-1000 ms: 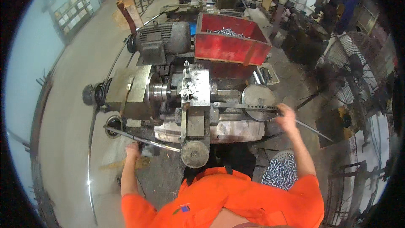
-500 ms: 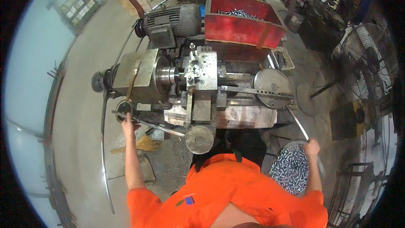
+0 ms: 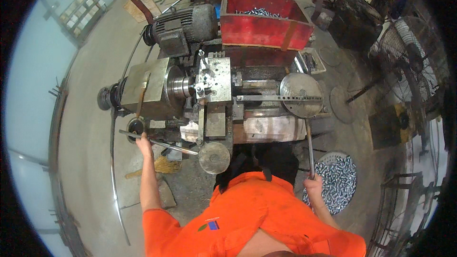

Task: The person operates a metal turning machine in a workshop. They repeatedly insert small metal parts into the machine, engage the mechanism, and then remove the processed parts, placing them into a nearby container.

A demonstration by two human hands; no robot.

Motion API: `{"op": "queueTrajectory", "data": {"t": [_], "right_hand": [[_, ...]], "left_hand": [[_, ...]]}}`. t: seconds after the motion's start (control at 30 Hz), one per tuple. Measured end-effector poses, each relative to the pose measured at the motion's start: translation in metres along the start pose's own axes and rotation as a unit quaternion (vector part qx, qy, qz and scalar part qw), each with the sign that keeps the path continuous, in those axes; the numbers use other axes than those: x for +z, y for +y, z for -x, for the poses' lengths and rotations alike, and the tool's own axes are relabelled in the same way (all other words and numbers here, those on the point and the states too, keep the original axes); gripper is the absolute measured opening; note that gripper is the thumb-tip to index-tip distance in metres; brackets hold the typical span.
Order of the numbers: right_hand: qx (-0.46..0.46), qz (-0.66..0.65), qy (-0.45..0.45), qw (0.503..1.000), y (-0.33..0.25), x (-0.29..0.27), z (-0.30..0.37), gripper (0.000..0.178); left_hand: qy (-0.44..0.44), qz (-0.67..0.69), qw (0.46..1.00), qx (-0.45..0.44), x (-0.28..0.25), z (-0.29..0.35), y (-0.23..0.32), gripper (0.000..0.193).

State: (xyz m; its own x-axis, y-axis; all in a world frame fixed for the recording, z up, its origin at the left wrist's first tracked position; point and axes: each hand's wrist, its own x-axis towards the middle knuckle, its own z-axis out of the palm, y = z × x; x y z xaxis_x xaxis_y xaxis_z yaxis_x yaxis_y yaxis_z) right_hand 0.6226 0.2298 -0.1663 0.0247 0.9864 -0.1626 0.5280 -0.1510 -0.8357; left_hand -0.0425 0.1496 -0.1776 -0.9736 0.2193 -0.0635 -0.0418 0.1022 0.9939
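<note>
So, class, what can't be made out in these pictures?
Head view:
Floor of the red bin: hidden by its front and the metal pieces inside.
Part of the basket: behind the right forearm.
Palm of the left hand: hidden by its back.
Wall cards: too small to read.

No readable text, small blue-green emblem (image 3: 213, 225) on orange shirt (image 3: 233, 204), lettering (image 3: 212, 219) too tiny

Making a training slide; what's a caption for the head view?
Left hand on left lever, right hand on right lever, metalworking machine.
</note>
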Motion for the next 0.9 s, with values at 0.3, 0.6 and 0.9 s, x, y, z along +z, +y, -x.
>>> {"op": "queueTrajectory", "data": {"t": [0.3, 0.6, 0.9], "right_hand": [[0.041, 0.181, -0.01, 0.983, 0.01, -0.041, -0.035, 0.033], [-0.041, 0.554, 0.191, 0.81, 0.024, -0.142, -0.229, 0.053], [-0.232, 0.341, 0.28, 0.867, -0.001, -0.038, -0.184, 0.08]], "left_hand": [[-0.012, -0.133, 0.99, -0.038, 0.0, 0.006, 0.026, 0.029], [-0.101, -0.042, 0.993, -0.052, 0.007, 0.01, 0.016, 0.029], [-0.187, -0.285, 0.939, 0.035, -0.07, -0.033, -0.09, 0.048]]}}
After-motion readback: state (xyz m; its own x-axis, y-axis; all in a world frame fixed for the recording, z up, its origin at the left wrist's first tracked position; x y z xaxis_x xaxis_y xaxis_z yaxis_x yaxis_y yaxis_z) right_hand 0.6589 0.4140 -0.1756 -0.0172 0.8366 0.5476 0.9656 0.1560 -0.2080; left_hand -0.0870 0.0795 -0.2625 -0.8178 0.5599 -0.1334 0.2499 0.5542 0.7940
